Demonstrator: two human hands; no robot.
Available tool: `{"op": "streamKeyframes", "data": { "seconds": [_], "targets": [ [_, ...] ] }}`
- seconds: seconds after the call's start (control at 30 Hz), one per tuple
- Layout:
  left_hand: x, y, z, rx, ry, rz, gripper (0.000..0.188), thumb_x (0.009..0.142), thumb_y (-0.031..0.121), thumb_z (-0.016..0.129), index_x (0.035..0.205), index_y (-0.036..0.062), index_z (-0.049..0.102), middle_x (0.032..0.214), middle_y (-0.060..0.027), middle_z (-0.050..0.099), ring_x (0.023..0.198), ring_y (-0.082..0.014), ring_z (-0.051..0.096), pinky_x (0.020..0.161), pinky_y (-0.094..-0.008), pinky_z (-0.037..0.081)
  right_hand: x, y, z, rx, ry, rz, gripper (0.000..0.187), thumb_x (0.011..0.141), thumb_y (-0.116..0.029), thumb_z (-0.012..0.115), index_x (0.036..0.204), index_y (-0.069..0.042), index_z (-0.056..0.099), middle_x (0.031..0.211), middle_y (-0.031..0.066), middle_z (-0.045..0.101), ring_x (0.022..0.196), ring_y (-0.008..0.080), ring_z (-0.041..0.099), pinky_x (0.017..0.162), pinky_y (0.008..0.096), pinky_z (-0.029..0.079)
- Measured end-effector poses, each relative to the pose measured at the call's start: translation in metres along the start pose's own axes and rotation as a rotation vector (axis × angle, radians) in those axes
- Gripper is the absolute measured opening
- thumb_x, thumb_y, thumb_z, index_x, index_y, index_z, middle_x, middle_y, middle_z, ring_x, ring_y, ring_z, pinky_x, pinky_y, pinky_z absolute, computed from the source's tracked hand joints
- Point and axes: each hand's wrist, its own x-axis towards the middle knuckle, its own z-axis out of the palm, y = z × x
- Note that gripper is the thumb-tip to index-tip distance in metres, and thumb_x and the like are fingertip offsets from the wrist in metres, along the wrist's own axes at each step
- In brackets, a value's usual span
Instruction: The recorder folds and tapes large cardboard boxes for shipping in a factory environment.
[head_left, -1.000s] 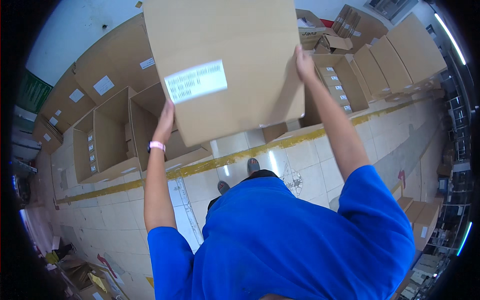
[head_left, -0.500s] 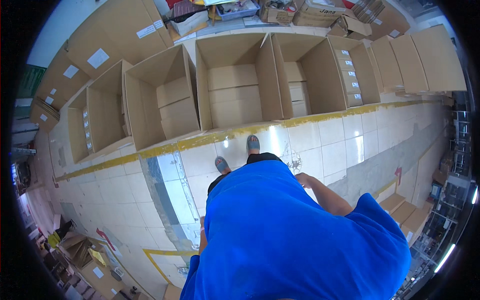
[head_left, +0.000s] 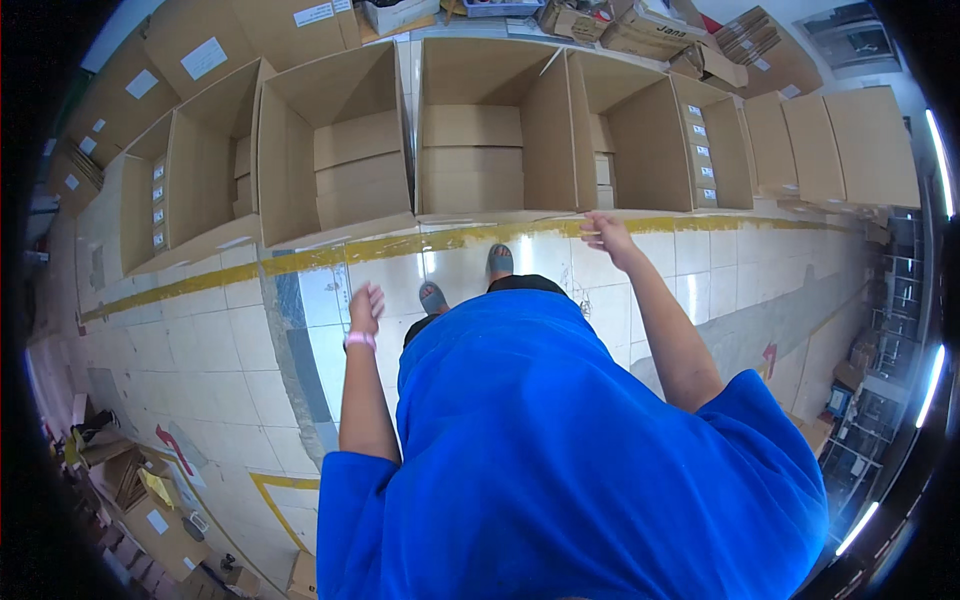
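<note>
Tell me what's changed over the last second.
The bare left hand and bare right hand let go of a large brown labelled cardboard box, drew back, then came forward, empty and apart. The grey sandals and the open brown cardboard boxes at the row's ends stayed put.

Arms (head_left: 682,345) out front, hands well apart.
Left hand (head_left: 367,308) loosely open, slightly blurred; right hand (head_left: 608,238) farther forward, fingers parted, slightly bent.

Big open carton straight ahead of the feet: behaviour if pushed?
The big open carton probably slides rather than rolls, being flat-sided and broad. Its tall, thin walls likely flex near the open top. Weight is unclear: panels inside may be flaps or contents.
</note>
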Motion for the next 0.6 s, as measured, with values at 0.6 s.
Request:
{"op": "streamKeyframes", "data": {
  "seconds": [0.6],
  "targets": [
    [-0.012,-0.130,-0.163,0.404,0.004,-0.384,0.050,0.109,0.039,0.059,0.154,0.0171,0.056,0.145,-0.0062,0.068,0.126,-0.0262,0.064,0.104,-0.0483,0.047,-0.284,0.282,0.118,0.089,0.163,0.550,0.038,0.109,-0.023,0.054,0.145,-0.019,0.067,0.102,-0.0002,0.069,0.082,0.0120,0.062,0.076,0.0341,0.053]
  ]
}}
